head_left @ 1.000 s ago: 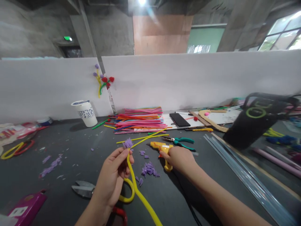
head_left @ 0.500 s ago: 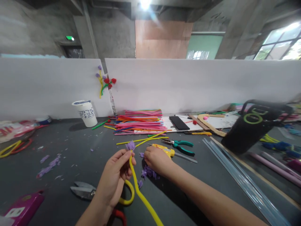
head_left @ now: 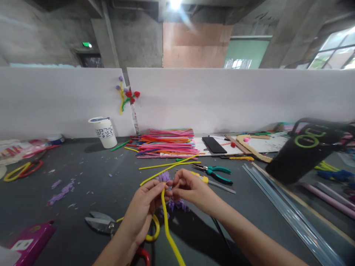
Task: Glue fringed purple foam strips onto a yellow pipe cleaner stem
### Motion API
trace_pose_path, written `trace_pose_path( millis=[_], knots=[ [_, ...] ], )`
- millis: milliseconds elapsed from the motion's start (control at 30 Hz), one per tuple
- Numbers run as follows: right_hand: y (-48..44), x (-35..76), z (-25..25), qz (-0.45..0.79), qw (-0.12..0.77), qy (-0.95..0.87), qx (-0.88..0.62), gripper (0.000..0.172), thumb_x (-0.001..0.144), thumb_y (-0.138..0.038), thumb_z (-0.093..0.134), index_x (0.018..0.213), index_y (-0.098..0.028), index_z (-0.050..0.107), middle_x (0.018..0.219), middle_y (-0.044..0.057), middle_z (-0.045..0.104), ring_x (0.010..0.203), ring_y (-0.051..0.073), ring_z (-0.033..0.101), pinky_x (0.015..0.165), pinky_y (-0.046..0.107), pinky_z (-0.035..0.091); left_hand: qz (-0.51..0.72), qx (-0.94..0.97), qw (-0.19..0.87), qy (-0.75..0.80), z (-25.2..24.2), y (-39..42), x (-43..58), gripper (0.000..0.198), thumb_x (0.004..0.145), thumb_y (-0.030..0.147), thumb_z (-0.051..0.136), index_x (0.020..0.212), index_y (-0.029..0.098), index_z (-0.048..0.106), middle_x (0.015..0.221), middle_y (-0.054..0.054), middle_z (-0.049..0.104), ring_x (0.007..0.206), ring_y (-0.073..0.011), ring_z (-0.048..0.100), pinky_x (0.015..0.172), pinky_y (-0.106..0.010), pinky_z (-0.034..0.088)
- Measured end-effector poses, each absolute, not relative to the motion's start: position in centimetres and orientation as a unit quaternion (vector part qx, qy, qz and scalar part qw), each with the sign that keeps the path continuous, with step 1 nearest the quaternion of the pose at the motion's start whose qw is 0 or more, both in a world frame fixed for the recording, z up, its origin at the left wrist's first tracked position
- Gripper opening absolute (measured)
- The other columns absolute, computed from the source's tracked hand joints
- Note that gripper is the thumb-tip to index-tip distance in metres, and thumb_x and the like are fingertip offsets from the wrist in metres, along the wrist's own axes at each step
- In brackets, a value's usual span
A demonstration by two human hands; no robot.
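Note:
My left hand (head_left: 145,207) pinches a yellow pipe cleaner (head_left: 168,229) just below its top, and the long end hangs towards me. A fluffy purple tuft (head_left: 164,177) tops this stem, above my left fingertips. Close on its right, my right hand (head_left: 194,190) is closed in a pinch, fingertips almost against the left ones; what they hold is hidden. Cut purple scraps (head_left: 179,205) lie on the table under my hands. Partly behind my left forearm are shears (head_left: 101,222) with grey blades and a yellow handle loop (head_left: 154,229); a red handle (head_left: 143,255) shows below.
Behind my hands lies a pile of coloured pipe cleaners (head_left: 169,144), with a phone (head_left: 214,145) beside it. Teal-handled pliers (head_left: 219,173) and a yellow tool (head_left: 203,178) are on the right, near a black bottle (head_left: 294,157) and clear sticks (head_left: 291,210). A white cup (head_left: 104,133) stands back left.
My right hand has come up from the purple scraps and yellow tool to the tuft, its fingers pinched. My left hand still grips the stem, slightly further right in view.

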State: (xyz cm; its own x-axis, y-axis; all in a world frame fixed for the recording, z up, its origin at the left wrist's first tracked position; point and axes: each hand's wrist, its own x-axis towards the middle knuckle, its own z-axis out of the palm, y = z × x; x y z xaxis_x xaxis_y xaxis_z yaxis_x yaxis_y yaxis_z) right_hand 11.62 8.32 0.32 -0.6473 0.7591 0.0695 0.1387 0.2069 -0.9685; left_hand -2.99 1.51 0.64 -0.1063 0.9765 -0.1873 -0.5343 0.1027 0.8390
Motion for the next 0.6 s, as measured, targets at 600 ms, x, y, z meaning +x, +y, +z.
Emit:
trace_pose_path(
  millis=[600],
  knots=[
    [7.61,12.25,1.01,0.456,0.414,-0.74,-0.269,0.005,0.074,-0.017,0.063,0.07,-0.019,0.061,0.076,0.0,0.06,0.077,0.016,0.056,0.074,0.028,0.042,0.666,0.199,0.603,0.391,0.95,1.34,-2.52,0.003,0.068,0.013,0.073,0.066,0.012,0.071,0.068,-0.003,0.072,0.062,-0.0085,0.066,0.068,-0.017,0.056]
  ],
)
